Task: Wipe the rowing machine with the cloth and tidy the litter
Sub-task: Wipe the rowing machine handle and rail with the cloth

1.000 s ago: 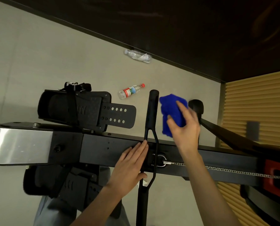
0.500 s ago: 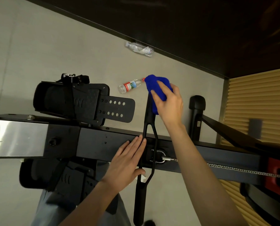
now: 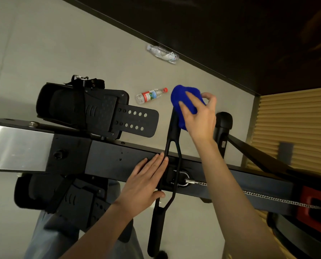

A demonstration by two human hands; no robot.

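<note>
Floor [image 3: 43, 53]: pale grey, running up to a dark wall [image 3: 212, 25].
Rowing machine [image 3: 107, 161]: lying across the view, black handle [image 3: 171, 139] crossing it.
Cloth [image 3: 182, 96]: blue, sitting bunched on the handle's far end.
Right hand [image 3: 199, 116]: grip curling round the cloth.
Left hand [image 3: 144, 184]: grip spread, pressing flat on the machine.
Litter: labelled bottle [image 3: 150, 95] and crushed bottle [image 3: 162, 53] lying apart on the floor.

Labelled bottle [image 3: 151, 95], crushed bottle [image 3: 162, 53] on floor [image 3: 62, 53]

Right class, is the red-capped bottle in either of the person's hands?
No, the red-capped bottle lies on the floor, while the right hand holds the blue cloth and the left hand rests on the rail.
</note>
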